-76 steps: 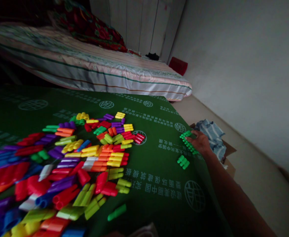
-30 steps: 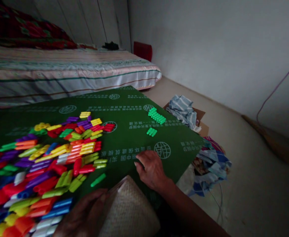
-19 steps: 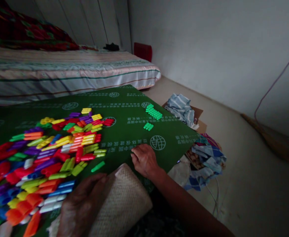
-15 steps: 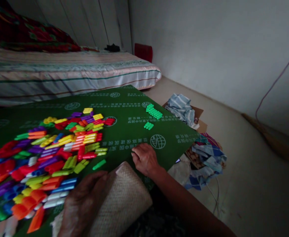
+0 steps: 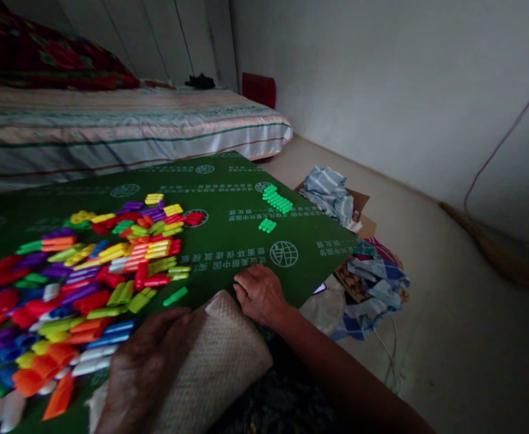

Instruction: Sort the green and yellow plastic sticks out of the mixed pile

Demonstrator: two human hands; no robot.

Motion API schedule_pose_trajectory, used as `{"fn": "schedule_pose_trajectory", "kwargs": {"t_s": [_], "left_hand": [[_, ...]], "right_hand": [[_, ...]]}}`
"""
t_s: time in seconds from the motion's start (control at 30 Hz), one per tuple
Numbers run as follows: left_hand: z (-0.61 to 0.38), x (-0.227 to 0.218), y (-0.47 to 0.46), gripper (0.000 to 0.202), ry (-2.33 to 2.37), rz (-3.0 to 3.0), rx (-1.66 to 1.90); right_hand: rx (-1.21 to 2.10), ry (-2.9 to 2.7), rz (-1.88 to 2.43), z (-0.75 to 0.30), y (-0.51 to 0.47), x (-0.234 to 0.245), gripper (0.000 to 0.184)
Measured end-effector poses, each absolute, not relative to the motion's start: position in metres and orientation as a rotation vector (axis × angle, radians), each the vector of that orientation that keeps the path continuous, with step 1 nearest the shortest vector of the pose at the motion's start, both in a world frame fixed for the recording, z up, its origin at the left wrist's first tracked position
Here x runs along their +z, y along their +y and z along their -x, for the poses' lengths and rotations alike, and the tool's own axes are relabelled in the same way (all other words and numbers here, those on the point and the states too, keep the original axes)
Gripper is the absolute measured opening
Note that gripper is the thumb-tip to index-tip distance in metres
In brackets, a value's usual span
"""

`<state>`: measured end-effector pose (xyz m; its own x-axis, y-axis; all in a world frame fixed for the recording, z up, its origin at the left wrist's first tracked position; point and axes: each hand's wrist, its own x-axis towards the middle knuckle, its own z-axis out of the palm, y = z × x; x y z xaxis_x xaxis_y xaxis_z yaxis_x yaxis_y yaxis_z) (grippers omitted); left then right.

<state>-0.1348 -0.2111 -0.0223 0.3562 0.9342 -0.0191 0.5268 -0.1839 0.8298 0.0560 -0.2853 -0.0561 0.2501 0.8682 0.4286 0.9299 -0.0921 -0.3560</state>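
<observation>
My left hand point(image 5: 144, 364) is closed at the left side of a beige woven cloth point(image 5: 219, 355), with its fingers bent along the cloth's upper edge. Just right of the cloth's raised tip, my right hand point(image 5: 259, 293) is curled near the table's front edge. Whatever its fingers hold, if anything, is hidden. A single green plastic piece point(image 5: 175, 296) lies beyond my left fingertips. A big spread of colourful plastic pieces point(image 5: 106, 289) covers the table's left part. Farther off are a row of green pieces point(image 5: 277, 199) and a smaller green group point(image 5: 267, 225).
The green printed table point(image 5: 228, 181) reaches toward a bed point(image 5: 133, 129) with a striped sheet. Right of it, on the floor, are a cardboard box point(image 5: 363, 211) with striped cloth point(image 5: 330, 193) and a heap of checked cloth point(image 5: 377, 289). A broom point(image 5: 481, 250) lies near the wall.
The whole view has shifted slightly, so things sit a little further left and up. My right hand is slightly closer to the cloth's tip. The pieces on the table look unmoved.
</observation>
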Motion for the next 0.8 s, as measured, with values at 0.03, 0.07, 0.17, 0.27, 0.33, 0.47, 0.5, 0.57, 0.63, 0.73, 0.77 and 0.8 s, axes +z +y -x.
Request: {"fn": "schedule_pose_trajectory", "kwargs": {"t_s": [0.03, 0.07, 0.17, 0.27, 0.33, 0.47, 0.5, 0.57, 0.63, 0.73, 0.77, 0.8], "left_hand": [[0.135, -0.022, -0.211, 0.036, 1.272, -1.819, 0.660], [0.135, -0.023, -0.211, 0.036, 1.261, -1.800, 0.658], [0.137, -0.030, -0.206, 0.038, 1.275, -1.762, 0.653], [0.138, -0.036, -0.202, 0.040, 1.310, -1.735, 0.641], [0.136, -0.034, -0.203, 0.041, 1.310, -1.715, 0.635], [0.132, -0.020, -0.212, 0.034, 1.293, -1.718, 0.650], [0.131, -0.017, -0.215, 0.033, 1.294, -1.716, 0.654], [0.130, -0.015, -0.217, 0.033, 1.268, -1.715, 0.667], [0.132, -0.018, -0.216, 0.033, 1.254, -1.749, 0.679], [0.136, -0.029, -0.210, 0.035, 1.270, -1.786, 0.660], [0.138, -0.034, -0.208, 0.036, 1.276, -1.781, 0.658], [0.140, -0.039, -0.206, 0.037, 1.265, -1.773, 0.670]], "right_hand": [[-0.144, -1.636, 1.969, -0.056, -0.285, -0.056, 0.018], [-0.144, -1.643, 1.969, -0.056, -0.286, -0.056, 0.018], [-0.155, -1.657, 1.980, -0.056, -0.286, -0.055, 0.016], [-0.154, -1.653, 1.994, -0.056, -0.286, -0.055, 0.014], [-0.148, -1.661, 1.989, -0.056, -0.287, -0.055, 0.014], [-0.144, -1.676, 1.984, -0.056, -0.287, -0.055, 0.013], [-0.144, -1.674, 1.983, -0.056, -0.286, -0.055, 0.014], [-0.148, -1.662, 1.978, -0.056, -0.286, -0.056, 0.014], [-0.145, -1.649, 1.966, -0.055, -0.287, -0.056, 0.013], [-0.130, -1.625, 1.943, -0.055, -0.287, -0.056, 0.011], [-0.125, -1.617, 1.935, -0.054, -0.287, -0.057, 0.010], [-0.122, -1.608, 1.928, -0.054, -0.287, -0.057, 0.010]]}}
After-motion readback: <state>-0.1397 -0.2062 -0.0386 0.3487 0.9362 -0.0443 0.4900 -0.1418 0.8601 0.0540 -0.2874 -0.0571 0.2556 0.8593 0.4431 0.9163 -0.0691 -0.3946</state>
